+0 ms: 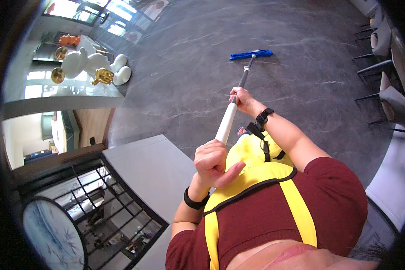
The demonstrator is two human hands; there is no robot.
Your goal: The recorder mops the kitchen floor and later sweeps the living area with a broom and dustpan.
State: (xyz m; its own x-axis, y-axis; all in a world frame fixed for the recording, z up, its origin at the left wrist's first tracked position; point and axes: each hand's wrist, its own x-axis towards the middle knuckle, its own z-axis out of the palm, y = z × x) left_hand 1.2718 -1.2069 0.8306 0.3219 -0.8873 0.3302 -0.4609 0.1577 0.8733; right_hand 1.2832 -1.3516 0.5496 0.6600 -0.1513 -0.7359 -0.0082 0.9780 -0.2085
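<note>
A flat mop with a blue head (251, 54) lies out in front of me on the grey marbled floor (175, 81), its pole running back towards my body. My left hand (217, 163) is closed around the white grip (226, 123) near the pole's top end, with the thumb pointing away from the pole. Farther down, my right hand (241, 98) grips the grey part of the pole just past the white sleeve. Both wrists wear black bands. A yellow apron (249, 175) covers my front, and one foot in a sandal (242, 131) shows beneath it.
White figure sculpture (92, 64) with gold parts at the upper left, near a glossy panel. Chairs (395, 101) with dark legs line the right side beside a table. At lower left are a grey cabinet or wall surface (148, 165), a black grid partition (121, 206) and a round picture (52, 233).
</note>
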